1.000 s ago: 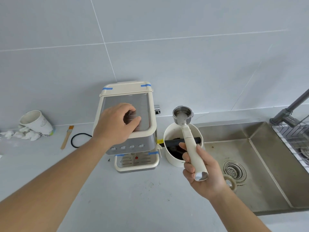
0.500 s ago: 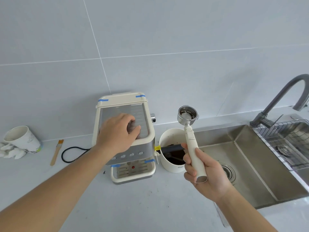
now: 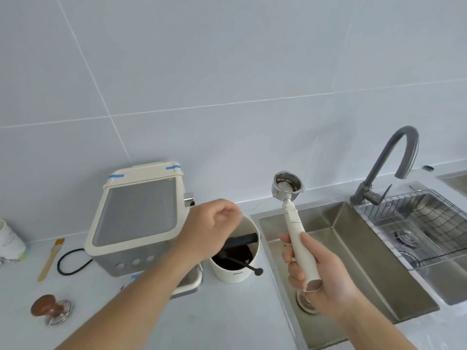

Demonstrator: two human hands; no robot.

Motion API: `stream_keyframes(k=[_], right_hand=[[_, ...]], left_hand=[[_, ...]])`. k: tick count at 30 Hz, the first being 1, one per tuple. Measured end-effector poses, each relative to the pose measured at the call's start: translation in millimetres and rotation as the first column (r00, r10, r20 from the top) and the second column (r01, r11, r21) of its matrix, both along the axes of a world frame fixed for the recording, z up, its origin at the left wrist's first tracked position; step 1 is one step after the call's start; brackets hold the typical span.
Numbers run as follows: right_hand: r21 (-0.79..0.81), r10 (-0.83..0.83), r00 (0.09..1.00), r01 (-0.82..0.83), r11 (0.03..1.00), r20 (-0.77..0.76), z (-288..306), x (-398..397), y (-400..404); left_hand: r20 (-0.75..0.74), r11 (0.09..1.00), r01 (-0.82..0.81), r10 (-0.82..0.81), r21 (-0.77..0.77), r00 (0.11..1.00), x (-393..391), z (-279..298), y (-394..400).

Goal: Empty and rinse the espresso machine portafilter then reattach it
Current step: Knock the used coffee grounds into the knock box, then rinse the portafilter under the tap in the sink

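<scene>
My right hand point(image 3: 321, 281) grips the cream handle of the portafilter point(image 3: 293, 223), held upright over the left part of the steel sink point(image 3: 348, 248). Its metal basket point(image 3: 288, 185) faces me, with dark residue around the rim. My left hand point(image 3: 212, 228) hovers with fingers loosely curled and nothing in it, above the white knock box point(image 3: 237, 274), just right of the cream espresso machine point(image 3: 136, 218). The knock box holds dark coffee grounds and a black bar.
A grey curved tap point(image 3: 394, 157) stands behind the sink, with a wire rack point(image 3: 414, 223) to its right. On the counter left of the machine lie a small brush point(image 3: 50, 258), a black cable point(image 3: 70, 261), a tamper point(image 3: 50, 308) and a paper cup point(image 3: 10, 241).
My left hand has come off the top of the espresso machine and moved right, over the knock box. The view has swung right, so the tap and rack show more fully.
</scene>
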State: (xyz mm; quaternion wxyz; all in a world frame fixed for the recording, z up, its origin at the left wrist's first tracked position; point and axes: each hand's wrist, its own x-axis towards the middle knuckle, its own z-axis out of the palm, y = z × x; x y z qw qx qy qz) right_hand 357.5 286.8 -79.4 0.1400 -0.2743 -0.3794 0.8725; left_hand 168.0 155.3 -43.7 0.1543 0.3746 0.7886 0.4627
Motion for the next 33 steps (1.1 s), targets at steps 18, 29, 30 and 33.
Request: stream_keyframes(k=[18,29,30,33], right_hand=[[0.005,0.117,0.993,-0.118,0.993,0.023,-8,126,190],[0.033,0.229,0.966,-0.234,0.972,0.117,-32,152,247],[0.034,0.241,0.962,-0.247,0.968,0.132,-33,154,252],[0.092,0.233,0.949,-0.256,0.962,0.213,-40,157,275]], left_hand=[[0.521,1.000,-0.001,-0.007,0.016,0.853,178,-34,253],[0.691,0.993,-0.106,0.114,-0.054,0.714,209,-60,310],[0.687,0.992,-0.104,0.121,-0.066,0.717,209,-62,311],[0.674,0.991,-0.085,0.134,-0.105,0.727,209,-68,319]])
